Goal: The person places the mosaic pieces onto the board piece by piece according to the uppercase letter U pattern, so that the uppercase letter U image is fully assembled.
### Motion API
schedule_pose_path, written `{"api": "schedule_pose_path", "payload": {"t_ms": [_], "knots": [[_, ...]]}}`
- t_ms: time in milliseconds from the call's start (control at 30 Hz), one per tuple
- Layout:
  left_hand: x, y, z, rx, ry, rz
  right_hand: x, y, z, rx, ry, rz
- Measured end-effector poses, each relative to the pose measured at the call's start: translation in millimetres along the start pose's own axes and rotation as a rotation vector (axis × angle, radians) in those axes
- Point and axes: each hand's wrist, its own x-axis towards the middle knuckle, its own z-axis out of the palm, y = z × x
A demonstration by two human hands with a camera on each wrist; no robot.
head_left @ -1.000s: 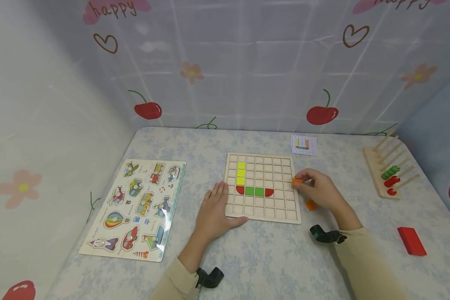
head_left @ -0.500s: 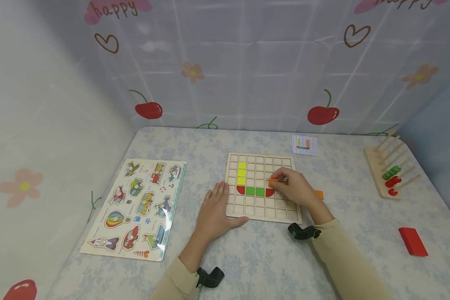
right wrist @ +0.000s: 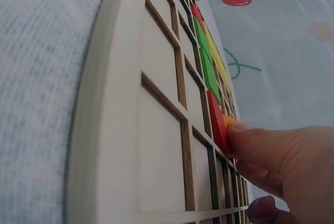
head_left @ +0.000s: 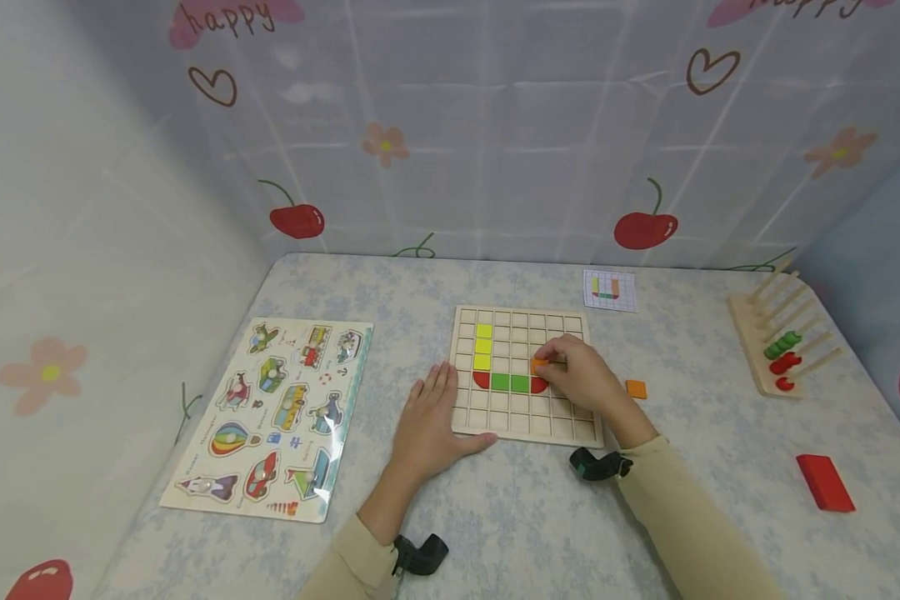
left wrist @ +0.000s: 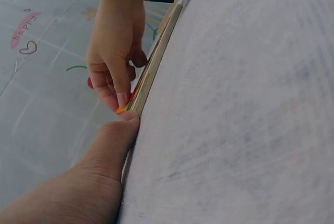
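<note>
A wooden grid board (head_left: 506,427) lies at the middle of the table. Its cells hold a column of yellow squares (head_left: 483,347), green squares (head_left: 510,383) and a red rounded piece (head_left: 482,380) at either end of the green ones. My right hand (head_left: 581,375) pinches an orange square (head_left: 537,365) at the cell just above the right-hand red piece (right wrist: 217,122). My left hand (head_left: 427,429) lies with straight fingers along the board's left edge, its thumb (left wrist: 112,140) at the near edge. A second orange square (head_left: 636,389) lies on the table right of the board.
A pattern card (head_left: 610,291) lies behind the board. Left of it is a vehicle picture puzzle (head_left: 270,417). On the right stand a wooden peg rack (head_left: 768,342) with green and red beads and, nearer, a red block (head_left: 825,483).
My right hand has carried the orange square leftward from the board's right edge to the cell above the red piece. The left hand has stayed in place.
</note>
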Motion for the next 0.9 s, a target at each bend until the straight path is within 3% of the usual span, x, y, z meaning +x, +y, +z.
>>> {"api": "schedule_pose_path", "payload": {"t_ms": [267,533,900], "knots": [[-0.3,0.1,-0.1,-0.001,0.008,0.006,-2.7,2.0,-0.2,-0.092,-0.006,-0.043],[0.0,-0.6,1.1,0.005,0.006,0.001,-17.0,10.1,-14.9,-0.076,0.008,-0.106],[-0.5,0.3,0.7,0.001,0.009,0.006,-41.8,36.8,-43.4,-0.076,0.075,-0.032]]}}
